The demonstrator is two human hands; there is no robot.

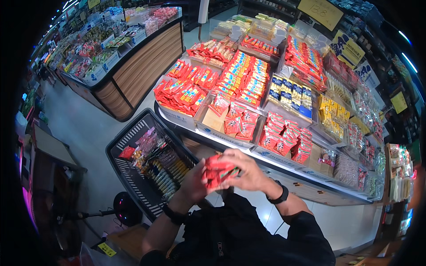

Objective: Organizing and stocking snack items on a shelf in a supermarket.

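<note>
Several small red snack packets (218, 171) are bunched between my two hands, somewhat blurred. From the left, my left hand (194, 183) presses against the bunch, and my right hand (243, 169) closes around its other side. Both wrists wear black bands. To the left of my hands, a dark plastic shopping basket (124, 176) holds wrapped snacks in several colours. Just beyond my hands stand clear bins of red packets, one bin (213, 124) with part of its base showing and another, fuller group of packets (283, 138) to its right.
The display counter's front edge (279, 166) runs in front of me. A second wood-sided counter (143, 63) stands at the upper left. A black round object on a pole (126, 207) is near the basket's lower side. A yellow price sign (321, 12) rises behind the bins.
</note>
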